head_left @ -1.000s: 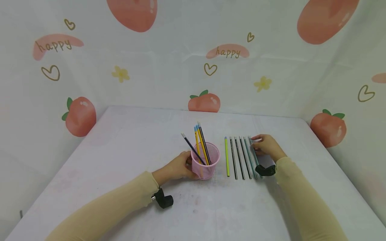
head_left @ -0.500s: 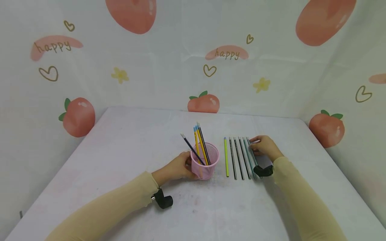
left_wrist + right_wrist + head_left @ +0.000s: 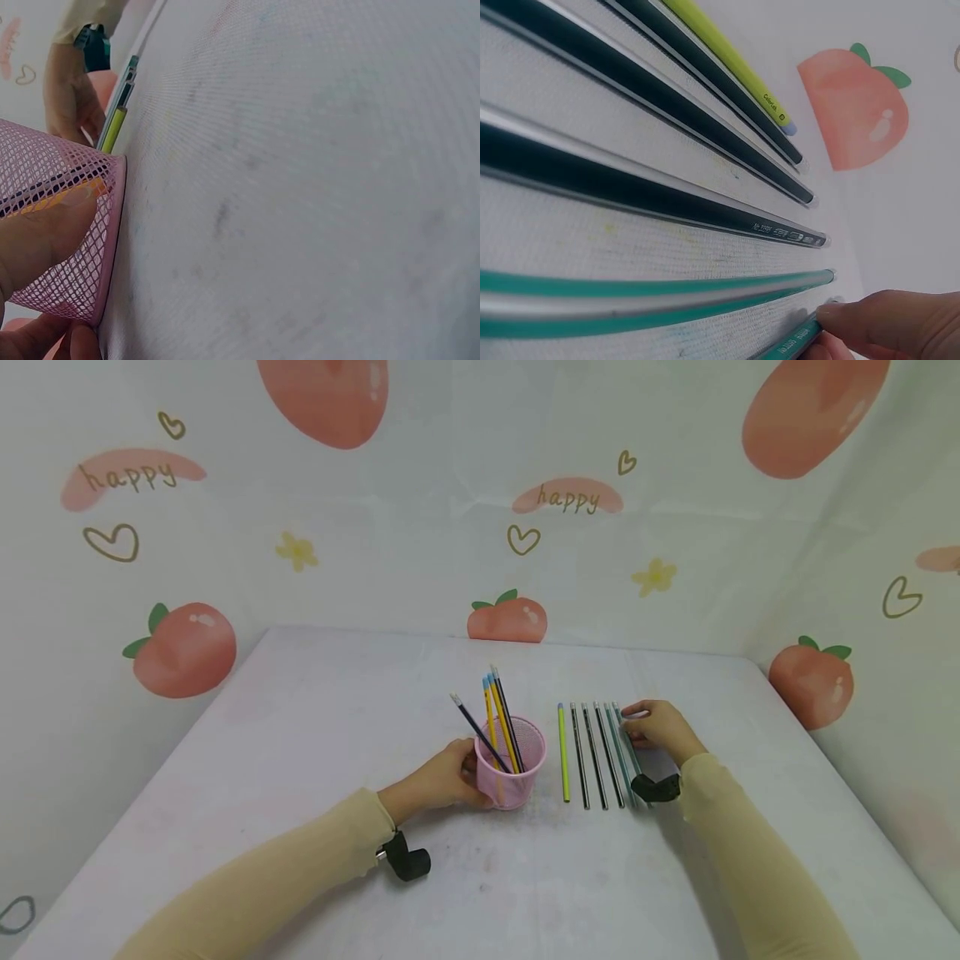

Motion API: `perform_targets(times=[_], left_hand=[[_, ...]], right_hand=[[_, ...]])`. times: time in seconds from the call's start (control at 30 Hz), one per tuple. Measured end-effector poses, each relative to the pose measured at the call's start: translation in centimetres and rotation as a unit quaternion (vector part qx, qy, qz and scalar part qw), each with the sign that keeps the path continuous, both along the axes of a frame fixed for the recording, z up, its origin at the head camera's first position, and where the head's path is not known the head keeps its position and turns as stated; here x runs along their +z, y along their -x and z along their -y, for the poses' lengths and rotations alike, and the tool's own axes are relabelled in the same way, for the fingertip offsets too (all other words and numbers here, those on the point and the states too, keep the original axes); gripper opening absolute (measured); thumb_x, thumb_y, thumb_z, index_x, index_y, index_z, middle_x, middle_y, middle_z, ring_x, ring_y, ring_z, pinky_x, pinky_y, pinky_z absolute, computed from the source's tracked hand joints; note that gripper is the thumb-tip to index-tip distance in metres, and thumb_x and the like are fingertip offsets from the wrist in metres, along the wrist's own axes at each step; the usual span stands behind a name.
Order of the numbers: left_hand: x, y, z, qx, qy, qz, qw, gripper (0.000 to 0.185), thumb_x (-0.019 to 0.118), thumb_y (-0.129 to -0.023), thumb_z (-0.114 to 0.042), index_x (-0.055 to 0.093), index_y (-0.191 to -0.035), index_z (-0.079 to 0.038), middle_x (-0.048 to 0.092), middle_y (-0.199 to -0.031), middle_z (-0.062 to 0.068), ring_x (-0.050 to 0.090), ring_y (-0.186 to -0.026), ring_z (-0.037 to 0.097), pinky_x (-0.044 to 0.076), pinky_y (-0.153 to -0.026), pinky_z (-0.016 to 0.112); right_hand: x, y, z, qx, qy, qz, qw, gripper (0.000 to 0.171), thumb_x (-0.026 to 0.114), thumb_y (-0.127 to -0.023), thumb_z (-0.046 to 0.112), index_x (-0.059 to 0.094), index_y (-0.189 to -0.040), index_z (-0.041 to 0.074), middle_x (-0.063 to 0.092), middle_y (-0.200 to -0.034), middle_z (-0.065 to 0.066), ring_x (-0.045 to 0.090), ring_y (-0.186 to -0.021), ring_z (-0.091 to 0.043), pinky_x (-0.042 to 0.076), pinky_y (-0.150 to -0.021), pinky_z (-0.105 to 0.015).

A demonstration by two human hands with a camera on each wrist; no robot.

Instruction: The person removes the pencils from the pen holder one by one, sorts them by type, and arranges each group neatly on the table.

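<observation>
The right hand pinches the far end of the outermost green pencil, rightmost in the row lying on the worktop. Light, stiff and apt to roll, it is best taken mid-shaft. The left hand wraps the pink mesh cup, already crowded with upright pencils.

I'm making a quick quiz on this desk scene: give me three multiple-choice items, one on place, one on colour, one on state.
1. Where does the row of loose pencils lie?
A. right of the pink mesh cup
B. left of it
C. inside it

2. What colour is the row's pencil nearest the cup?
A. red
B. yellow-green
C. white

3. What is the left hand doing?
A. lifted
B. holding the cup
C. holding a pencil

A: head view shows it. B: the yellow-green pencil lies next to the cup. B: fingers wrap the mesh.
</observation>
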State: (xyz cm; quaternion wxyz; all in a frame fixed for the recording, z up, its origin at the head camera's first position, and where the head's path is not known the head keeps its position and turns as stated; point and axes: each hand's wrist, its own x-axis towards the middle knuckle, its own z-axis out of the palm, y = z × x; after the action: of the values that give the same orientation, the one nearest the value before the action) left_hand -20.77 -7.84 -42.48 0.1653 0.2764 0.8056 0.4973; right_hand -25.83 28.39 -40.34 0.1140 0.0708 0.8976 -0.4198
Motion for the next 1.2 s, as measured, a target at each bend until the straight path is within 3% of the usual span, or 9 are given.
perform_targets(times=[0.77,0.97,1.2], left_hand=[[-0.3,0.0,0.1,0.003,-0.002,-0.002,1.0000,0.063,0.083,-0.068,0.000,0.051,-0.121,0.007,0.061,-0.106,0.014,0.059,-0.092,0.015,0.054,-0.085,0.031],[-0.3,0.0,0.1,0.004,-0.003,0.001,1.0000,0.063,0.083,-0.068,0.000,0.051,-0.121,0.007,0.061,-0.106,0.014,0.059,-0.093,0.015,0.054,-0.086,0.031],[-0.3,0.0,0.1,0.004,-0.007,0.002,1.0000,0.063,0.083,-0.068,0.000,0.051,-0.121,0.007,0.061,-0.106,0.015,0.059,-0.093,0.015,0.054,-0.086,0.032]], right_hand=[[0.0,-0.6,0.1,-0.029,0.060,-0.018,0.998,0.049,0.059,-0.094,0.011,0.043,-0.135,-0.010,0.053,-0.125,-0.029,0.060,-0.074,-0.007,0.057,-0.071,-0.024],[1.0,-1.0,0.3,-0.033,0.085,-0.056,0.994,0.046,0.053,-0.097,0.013,0.042,-0.136,-0.010,0.052,-0.126,-0.030,0.063,-0.078,-0.008,0.056,-0.071,-0.022],[2.2,-1.1,1.5,-0.027,0.108,-0.100,0.989,0.046,0.052,-0.099,0.020,0.044,-0.137,-0.006,0.050,-0.132,-0.030,0.065,-0.095,-0.018,0.056,-0.078,-0.021]])
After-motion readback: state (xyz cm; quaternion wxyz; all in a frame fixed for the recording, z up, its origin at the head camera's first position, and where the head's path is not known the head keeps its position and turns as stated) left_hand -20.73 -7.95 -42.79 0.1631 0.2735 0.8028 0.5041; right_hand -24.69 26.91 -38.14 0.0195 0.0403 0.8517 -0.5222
